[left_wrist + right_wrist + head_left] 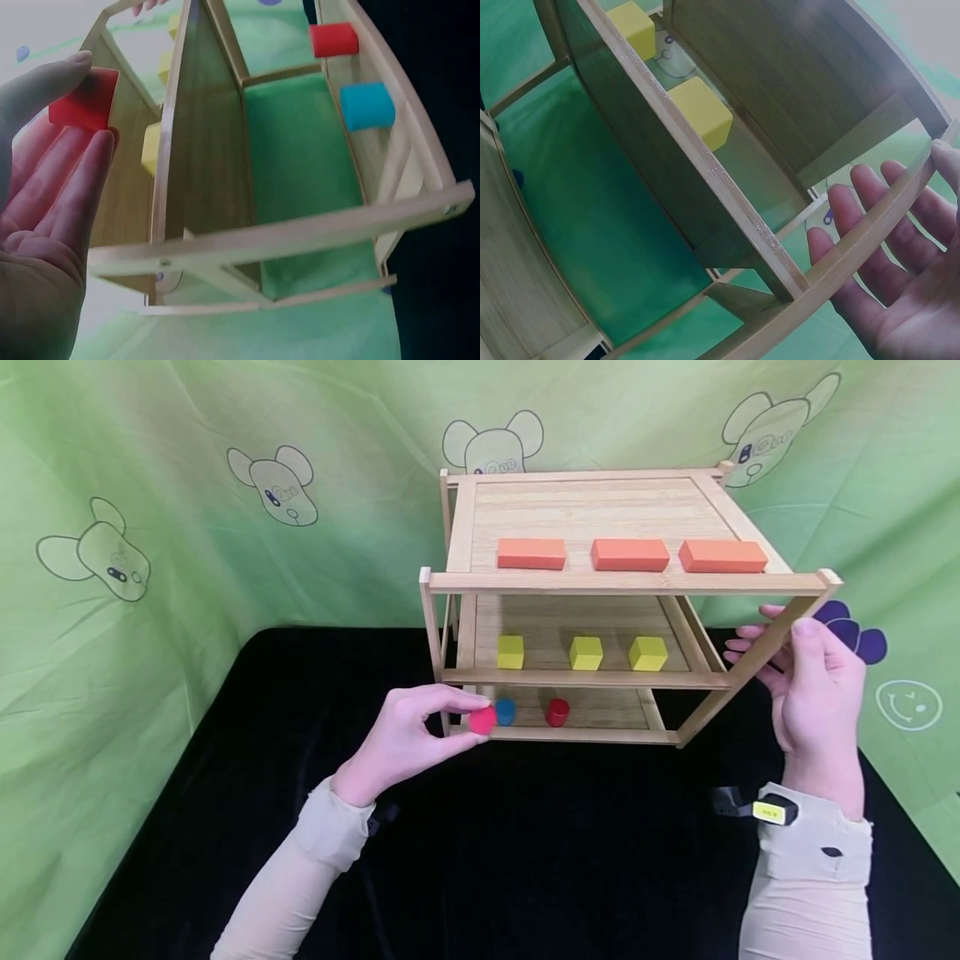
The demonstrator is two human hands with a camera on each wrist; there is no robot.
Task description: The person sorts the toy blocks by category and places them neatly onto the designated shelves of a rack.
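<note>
My left hand (pixel 412 727) pinches a red cylinder (pixel 482 720) between thumb and fingertips, in front of the left end of the bottom tier of a three-tier wooden shelf (pixel 622 582). On that tier stand a blue cylinder (pixel 506 712) and a second red cylinder (pixel 557 712); the left wrist view also shows the blue cylinder (pixel 367 106). My right hand (pixel 817 693) holds the shelf's slanted right leg (pixel 877 217), thumb in front and loosely bent fingers (pixel 847 210) behind it.
Yellow cubes (pixel 586 653) stand in a row on the middle tier. Orange blocks (pixel 631 555) line the front of the top tier. Black cloth (pixel 555 843) covers the table; a green printed curtain (pixel 360 552) hangs behind and at both sides.
</note>
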